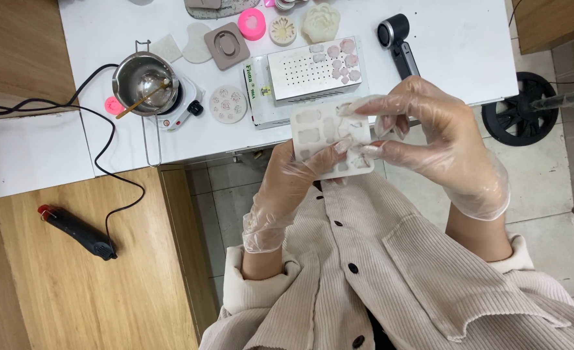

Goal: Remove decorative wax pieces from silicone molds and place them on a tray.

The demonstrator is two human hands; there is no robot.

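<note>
Left hand (287, 185): gloved, cradling white silicone mould (329, 138) from beneath.
Right hand (439, 146): gloved, fingertips pinching mould's right edge.
Far left: melting pot (145, 81) on table (455, 58).

Left hand (287, 188) gloved, fingers curled upward; right hand (436, 139) gloved, fingertips pinching.

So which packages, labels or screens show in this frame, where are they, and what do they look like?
Box: on the white table under a perforated metal block, flat and rectangular, white with green print along its left edge.
No screens or signs visible.
</note>
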